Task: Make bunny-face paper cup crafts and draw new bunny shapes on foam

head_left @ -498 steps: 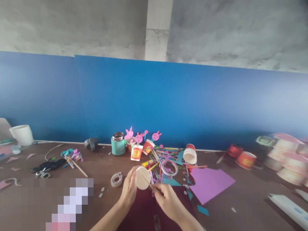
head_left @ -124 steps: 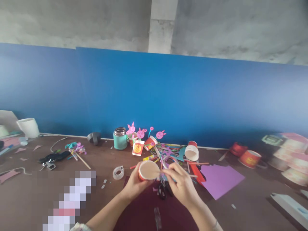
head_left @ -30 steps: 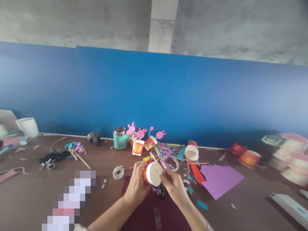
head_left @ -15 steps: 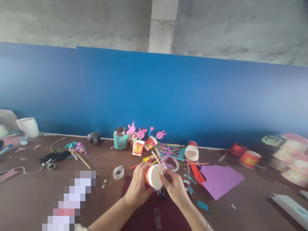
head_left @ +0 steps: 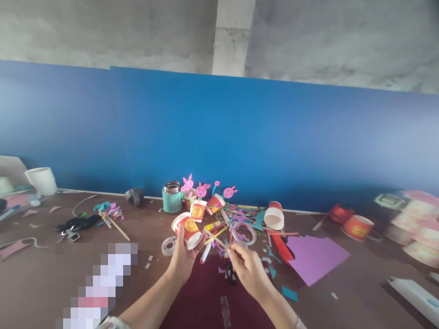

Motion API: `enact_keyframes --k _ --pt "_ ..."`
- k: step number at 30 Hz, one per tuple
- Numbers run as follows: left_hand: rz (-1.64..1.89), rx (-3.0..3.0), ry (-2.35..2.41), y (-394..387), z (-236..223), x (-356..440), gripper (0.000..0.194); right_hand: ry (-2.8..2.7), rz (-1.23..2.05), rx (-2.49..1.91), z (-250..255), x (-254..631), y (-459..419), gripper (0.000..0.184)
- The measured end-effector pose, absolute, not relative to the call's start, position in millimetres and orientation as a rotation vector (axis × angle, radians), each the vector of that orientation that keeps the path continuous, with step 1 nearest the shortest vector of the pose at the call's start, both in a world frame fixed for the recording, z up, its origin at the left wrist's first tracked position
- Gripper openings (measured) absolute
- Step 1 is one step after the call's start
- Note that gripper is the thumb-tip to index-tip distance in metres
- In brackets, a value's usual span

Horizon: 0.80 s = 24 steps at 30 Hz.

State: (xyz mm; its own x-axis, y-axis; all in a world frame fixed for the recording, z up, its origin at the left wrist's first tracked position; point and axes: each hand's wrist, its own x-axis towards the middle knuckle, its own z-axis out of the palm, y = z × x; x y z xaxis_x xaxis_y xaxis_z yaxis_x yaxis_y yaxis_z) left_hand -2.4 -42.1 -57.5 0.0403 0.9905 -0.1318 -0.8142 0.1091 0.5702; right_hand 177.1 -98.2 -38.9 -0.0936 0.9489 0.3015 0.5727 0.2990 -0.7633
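My left hand grips a red and white paper cup with a yellow emblem, tilted on its side with its base toward the right. In my right hand, a thin wooden stick is pinched between thumb and fingers. Its far end points up and left, close to the cup's base; whether it touches the cup I cannot tell. Behind the held cup stand paper cups with pink paper animal faces on straws. Below my hands lies a dark red mat, with black scissors at its top.
Paper scraps, straws and a tape roll are heaped beyond my hands. A clear tape roll and a teal jar are to the left. Purple paper, another paper cup and a red mug-shaped cup are to the right.
The cup has moved left and turned, so its printed side now shows instead of its white base. The stick has come away from the base and lies flatter, its tip further left.
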Motion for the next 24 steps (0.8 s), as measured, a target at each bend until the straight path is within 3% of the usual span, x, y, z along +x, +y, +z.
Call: enact_keyframes --k 10,24 --pt "1.362 0.169 0.58 -46 -48 -2 0.029 -2.033 0.395 -1.389 -47 163 -103 0.026" --pt "1.409 0.216 0.595 -41 -54 -5 0.03 -1.976 0.444 -1.4 -40 176 -99 0.027"
